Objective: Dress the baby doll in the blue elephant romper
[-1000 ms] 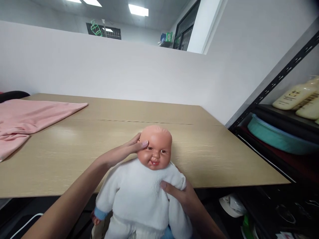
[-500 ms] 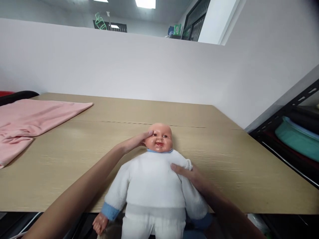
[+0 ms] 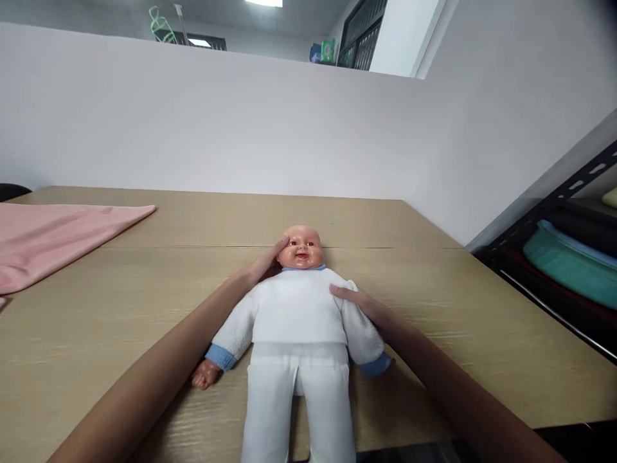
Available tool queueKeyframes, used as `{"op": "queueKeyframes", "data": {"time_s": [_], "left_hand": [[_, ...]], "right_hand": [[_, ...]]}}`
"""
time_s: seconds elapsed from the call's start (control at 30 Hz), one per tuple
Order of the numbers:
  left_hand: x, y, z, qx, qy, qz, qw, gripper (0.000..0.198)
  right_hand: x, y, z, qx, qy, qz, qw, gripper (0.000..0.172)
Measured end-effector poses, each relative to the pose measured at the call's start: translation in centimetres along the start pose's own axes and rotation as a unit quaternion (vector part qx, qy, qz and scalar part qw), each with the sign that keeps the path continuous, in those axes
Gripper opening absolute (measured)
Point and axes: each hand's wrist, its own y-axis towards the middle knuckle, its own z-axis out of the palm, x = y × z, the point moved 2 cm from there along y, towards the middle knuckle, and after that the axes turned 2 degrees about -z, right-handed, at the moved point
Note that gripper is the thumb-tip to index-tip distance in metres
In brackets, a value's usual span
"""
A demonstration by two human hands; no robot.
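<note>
A baby doll [image 3: 295, 308] in a white fleece top and white trousers lies face up on the wooden table [image 3: 120, 308], head pointing away from me. My left hand [image 3: 267, 260] cups the left side of the doll's head, thumb against its temple. My right hand [image 3: 359, 301] grips the doll's upper arm and shoulder on the right side, fingers curled under the sleeve. The doll's bare hand [image 3: 202, 375] and blue cuff show by my left forearm.
A pink cloth [image 3: 53, 235] lies spread at the table's far left. A black metal shelf [image 3: 569, 193] stands to the right, holding a teal round tub [image 3: 573, 260]. A white partition wall runs behind the table.
The doll went from upright at the table's near edge to lying flat on the tabletop, pushed further away from me. Both hands stayed on it throughout.
</note>
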Motion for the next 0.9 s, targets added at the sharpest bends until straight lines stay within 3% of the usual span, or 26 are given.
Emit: {"op": "queueKeyframes", "data": {"time_s": [0.1,0.33,0.53,0.7,0.9], "left_hand": [[-0.3,1.1,-0.8,-0.011,-0.03,-0.015,0.999,0.083],[-1.5,3.5,-2.8,-0.045,-0.03,-0.01,0.998,0.072],[-3.0,5.5,-4.5,-0.128,-0.01,-0.015,0.992,0.075],[-5.0,7.4,-6.1,-0.154,0.005,-0.007,0.988,0.073],[-6.4,9.7,-8.4,-0.146,0.013,0.026,0.989,0.072]], "right_hand": [[-0.4,0.5,-1.0,0.012,0.03,0.09,0.995,0.047],[-1.1,0.9,-3.1,-0.022,-0.001,0.073,0.997,0.063],[-0.9,1.5,-3.5,0.009,-0.086,-0.081,0.993,0.083],[-2.2,2.1,-4.0,-0.059,-0.196,-0.117,0.972,0.1],[-2.5,2.5,-3.2,-0.037,-0.198,-0.179,0.963,0.101]]}}
